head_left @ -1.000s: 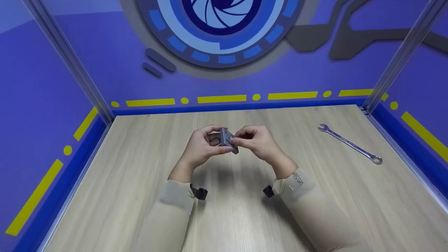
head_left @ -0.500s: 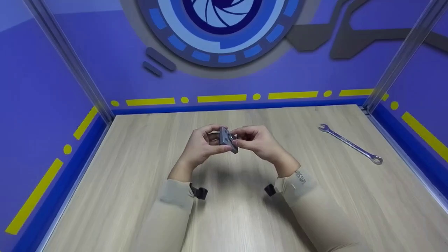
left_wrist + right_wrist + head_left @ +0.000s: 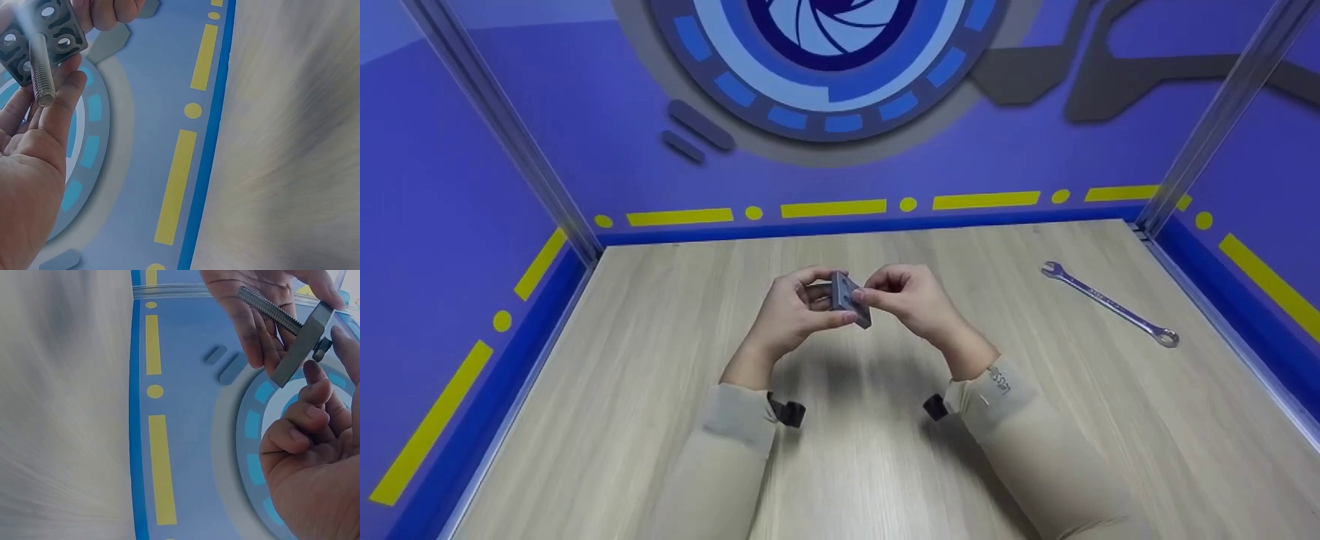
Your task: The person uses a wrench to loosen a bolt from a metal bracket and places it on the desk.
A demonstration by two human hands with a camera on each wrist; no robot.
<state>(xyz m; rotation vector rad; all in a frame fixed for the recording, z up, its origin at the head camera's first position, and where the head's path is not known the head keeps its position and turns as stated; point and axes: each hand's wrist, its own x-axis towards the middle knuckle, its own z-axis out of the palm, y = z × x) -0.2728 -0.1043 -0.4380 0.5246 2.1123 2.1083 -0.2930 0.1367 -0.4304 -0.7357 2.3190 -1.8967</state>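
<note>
My left hand point(image 3: 791, 315) holds a dark grey square plate point(image 3: 304, 349) by its edges, between thumb and fingers, raised above the table. Several round holes and curved ribs show on the plate's face in the left wrist view. A long threaded bolt point(image 3: 42, 73) sticks out of that face. On the opposite side, a short dark end piece point(image 3: 322, 350) stands in line with the bolt. My right hand point(image 3: 911, 300) has thumb and index finger at either side of this end piece, pinching it, with the other fingers curled in.
A steel combination wrench point(image 3: 1110, 304) lies at the right of the wooden table point(image 3: 660, 420). Blue panels point(image 3: 960, 165) with yellow markings rise along the back and both sides, joined by metal corner posts.
My right thumb and fingers shift back, baring the small end piece half a second ago, then the thumb comes forward over it again. The left hand keeps the plate nearly still.
</note>
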